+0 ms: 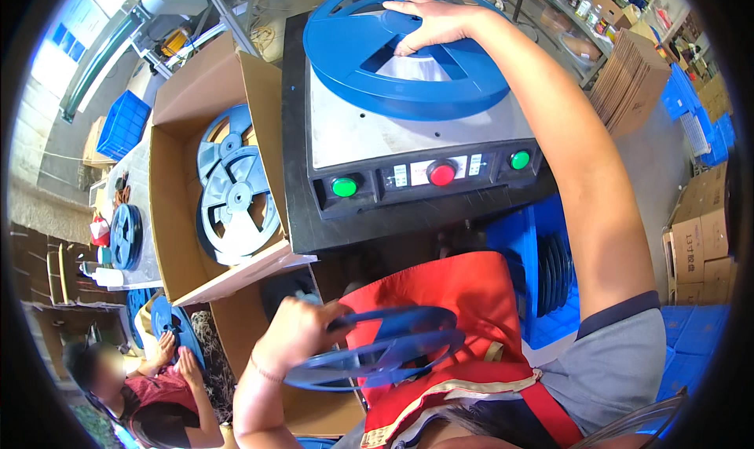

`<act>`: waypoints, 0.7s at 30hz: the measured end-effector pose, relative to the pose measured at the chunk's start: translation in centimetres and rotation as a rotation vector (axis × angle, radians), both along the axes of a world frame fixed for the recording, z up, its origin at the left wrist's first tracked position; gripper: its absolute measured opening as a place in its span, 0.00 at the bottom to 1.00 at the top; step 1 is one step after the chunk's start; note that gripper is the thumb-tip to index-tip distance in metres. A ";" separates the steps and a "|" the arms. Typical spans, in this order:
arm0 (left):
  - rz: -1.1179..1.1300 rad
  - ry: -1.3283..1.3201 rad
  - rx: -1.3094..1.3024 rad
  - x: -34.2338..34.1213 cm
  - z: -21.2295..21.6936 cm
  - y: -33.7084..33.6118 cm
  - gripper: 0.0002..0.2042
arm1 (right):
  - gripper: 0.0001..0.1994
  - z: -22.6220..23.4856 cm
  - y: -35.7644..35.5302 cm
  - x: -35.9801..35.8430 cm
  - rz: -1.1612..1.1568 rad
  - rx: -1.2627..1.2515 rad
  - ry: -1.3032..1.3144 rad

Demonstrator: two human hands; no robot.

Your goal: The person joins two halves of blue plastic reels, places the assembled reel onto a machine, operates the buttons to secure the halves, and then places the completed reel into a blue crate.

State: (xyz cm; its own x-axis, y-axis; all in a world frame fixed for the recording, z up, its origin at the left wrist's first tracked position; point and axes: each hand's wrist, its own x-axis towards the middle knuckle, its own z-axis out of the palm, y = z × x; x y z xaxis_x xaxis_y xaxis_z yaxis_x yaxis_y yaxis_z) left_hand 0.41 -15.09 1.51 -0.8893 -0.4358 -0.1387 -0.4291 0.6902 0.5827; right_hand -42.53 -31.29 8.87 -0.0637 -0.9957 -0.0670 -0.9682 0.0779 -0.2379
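Note:
My right hand (430, 21) rests flat on a large blue plastic reel (369, 72) that lies on the metal top of a machine (408, 147). The fingers spread over one spoke near the hub. My left hand (297, 331) is down by my lap, shut on the rim of a second blue reel (385, 347) held nearly edge-on over my red apron (448, 292).
The machine's front panel carries two green buttons (345, 187) and a red one (442, 173). An open cardboard box (188, 104) on the left holds light blue reels (236, 198). Blue crates and stacked reels (550, 268) sit at the right. Another person (149, 386) handles a reel at lower left.

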 end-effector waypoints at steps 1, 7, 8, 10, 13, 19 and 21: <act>-0.063 -0.030 -0.097 -1.2 -0.2 -0.7 0.08 | 0.57 0.0 0.3 -0.3 0.015 -0.058 0.094; -0.063 -0.146 -0.665 -4.2 -3.3 -3.5 0.44 | 0.33 -1.2 12.5 -1.2 -0.024 -0.734 0.250; -0.046 -0.167 -0.705 -4.1 -4.5 -3.9 0.49 | 0.27 -2.5 16.4 0.2 -0.040 -0.852 -0.040; -0.062 -0.245 -0.734 -5.4 -4.9 -4.4 0.45 | 0.28 -8.7 24.7 1.3 -0.076 -0.818 -0.039; -0.109 -0.362 -1.080 -5.9 -7.7 -6.0 0.35 | 0.36 -16.1 28.9 2.6 -0.078 -0.510 0.044; -0.148 -0.352 -1.179 -7.0 -4.9 -3.2 0.27 | 0.41 -13.8 28.6 5.7 -0.167 -0.343 -0.230; 0.050 -0.120 -0.348 -7.9 -0.4 1.8 0.14 | 0.41 -12.6 30.7 8.5 0.182 -0.502 -0.434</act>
State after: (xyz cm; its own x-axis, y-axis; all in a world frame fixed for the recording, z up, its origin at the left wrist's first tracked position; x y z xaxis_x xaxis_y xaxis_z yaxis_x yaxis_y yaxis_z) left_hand -7.47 -13.27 1.09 -0.8521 -0.5177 -0.0769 -0.5183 0.8145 0.2605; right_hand -34.02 -0.57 -3.73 0.0359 -0.9053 0.4234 -0.7641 -0.2979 -0.5722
